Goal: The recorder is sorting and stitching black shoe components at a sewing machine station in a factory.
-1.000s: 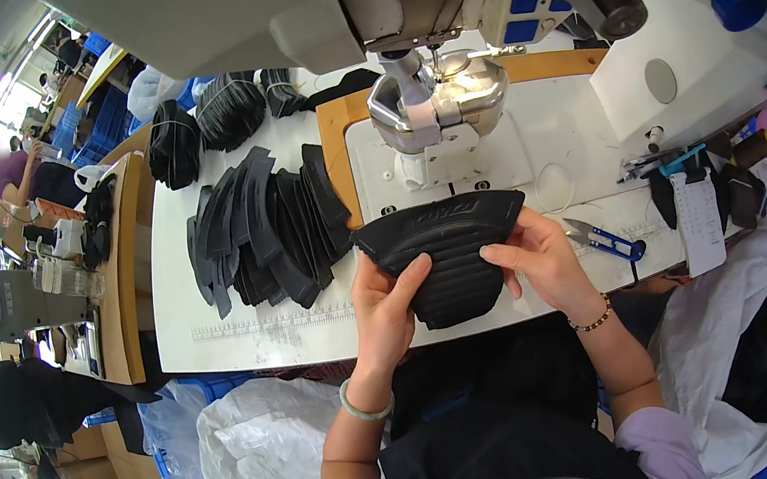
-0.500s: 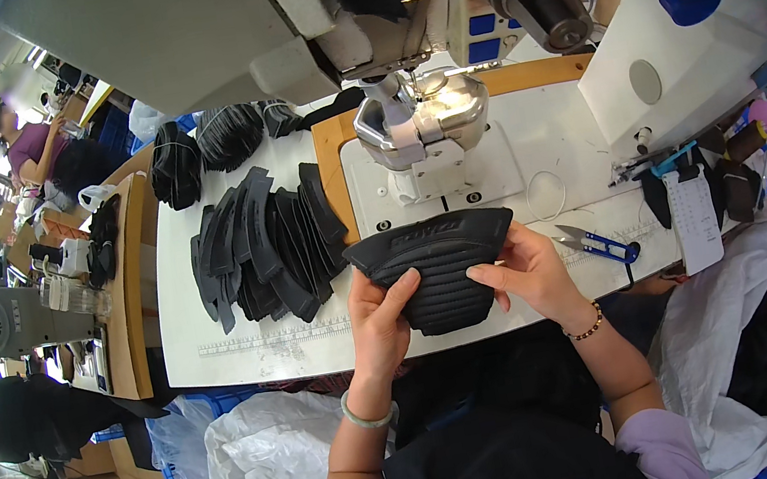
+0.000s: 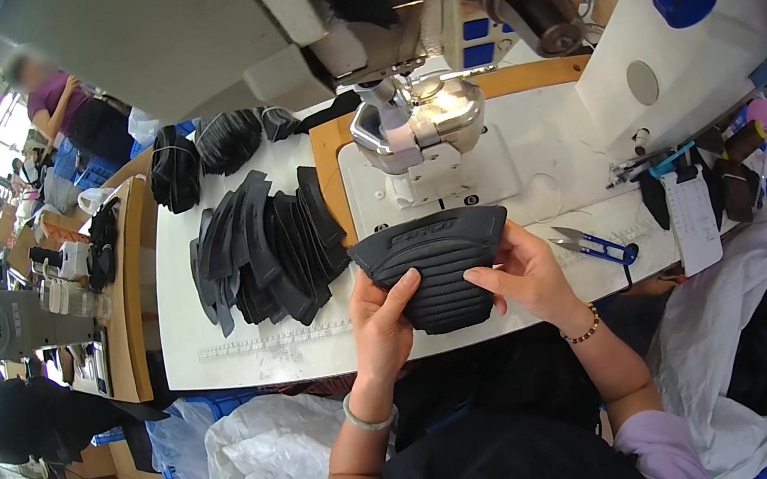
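Note:
I hold a black ribbed, fan-shaped padded piece (image 3: 436, 263) over the near edge of the white sewing table (image 3: 259, 346). My left hand (image 3: 383, 316) grips its lower left side with the thumb on top. At its right edge, my right hand (image 3: 523, 272) pinches it with fingers curled under. Just beyond the piece stands the sewing machine's shiny metal head (image 3: 421, 127) on a white plate.
A fanned stack of black cut pieces (image 3: 263, 244) lies left of the machine, with black bundles (image 3: 201, 148) behind it. Blue-handled scissors (image 3: 598, 246) lie to the right. White plastic bags (image 3: 259, 463) sit below the table. Another person (image 3: 61, 101) stands far left.
The black piece has stayed in both hands, shifting slightly; my head has moved closer to the machine, so its head looms larger at the top.

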